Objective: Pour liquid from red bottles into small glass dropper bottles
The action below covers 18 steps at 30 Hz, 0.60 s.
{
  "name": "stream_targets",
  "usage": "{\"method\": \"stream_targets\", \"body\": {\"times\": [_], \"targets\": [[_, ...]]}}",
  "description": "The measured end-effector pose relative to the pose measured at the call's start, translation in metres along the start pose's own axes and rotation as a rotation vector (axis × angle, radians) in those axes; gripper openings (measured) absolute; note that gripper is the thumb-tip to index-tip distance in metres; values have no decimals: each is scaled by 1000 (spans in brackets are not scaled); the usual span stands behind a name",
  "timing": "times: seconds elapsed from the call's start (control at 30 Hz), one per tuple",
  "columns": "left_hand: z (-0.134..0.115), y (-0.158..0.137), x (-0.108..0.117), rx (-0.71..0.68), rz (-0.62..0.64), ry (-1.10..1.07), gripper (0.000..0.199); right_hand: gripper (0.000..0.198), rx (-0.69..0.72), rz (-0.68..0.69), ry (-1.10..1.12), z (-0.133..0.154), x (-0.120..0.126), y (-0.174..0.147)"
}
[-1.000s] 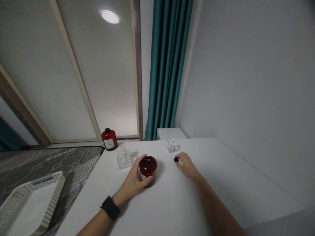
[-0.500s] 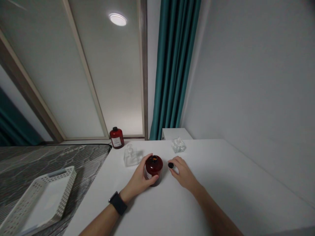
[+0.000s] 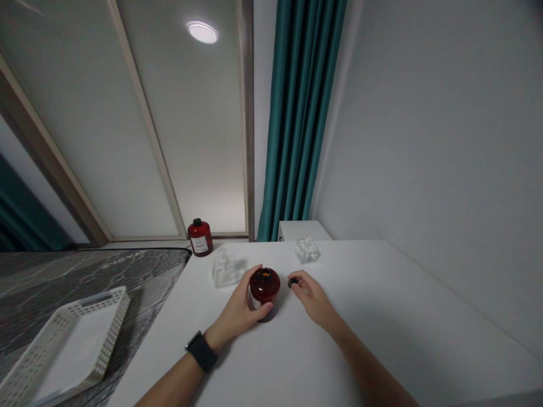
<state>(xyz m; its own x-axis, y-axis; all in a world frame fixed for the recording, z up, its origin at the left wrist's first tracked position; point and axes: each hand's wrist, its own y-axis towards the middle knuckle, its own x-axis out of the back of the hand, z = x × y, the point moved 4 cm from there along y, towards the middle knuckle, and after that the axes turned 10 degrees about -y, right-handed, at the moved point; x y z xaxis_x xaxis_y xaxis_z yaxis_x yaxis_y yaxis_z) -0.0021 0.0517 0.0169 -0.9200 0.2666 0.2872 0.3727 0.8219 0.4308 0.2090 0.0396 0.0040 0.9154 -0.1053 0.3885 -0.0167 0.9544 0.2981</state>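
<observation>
A dark red, see-through bottle stands upright on the white table, its neck uncovered. My left hand is wrapped round it, fingers on the far left side and thumb across the front, partly covering a pale label. Just right of the bottle, apart from it, my right hand pinches a small black cap between thumb and fingers. A black watch is on my left wrist.
Another red bottle with a black cap stands at the table's far left corner. Behind my hands are a clear glass bottle and a clear, crumpled-looking object. A white perforated basket lies left of the table.
My right hand has tilted the black cap, so its round face shows less now. The left hand and the bottle it holds stay in place.
</observation>
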Motion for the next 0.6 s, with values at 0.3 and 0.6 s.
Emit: {"method": "stream_targets", "body": {"times": [0.3, 0.6], "targets": [[-4, 1, 0, -11, 18, 31, 75, 35, -145, -41, 171, -7, 0, 1], [-10, 3, 12, -81, -43, 14, 66, 32, -55, -102, 72, -6, -1, 1]]}}
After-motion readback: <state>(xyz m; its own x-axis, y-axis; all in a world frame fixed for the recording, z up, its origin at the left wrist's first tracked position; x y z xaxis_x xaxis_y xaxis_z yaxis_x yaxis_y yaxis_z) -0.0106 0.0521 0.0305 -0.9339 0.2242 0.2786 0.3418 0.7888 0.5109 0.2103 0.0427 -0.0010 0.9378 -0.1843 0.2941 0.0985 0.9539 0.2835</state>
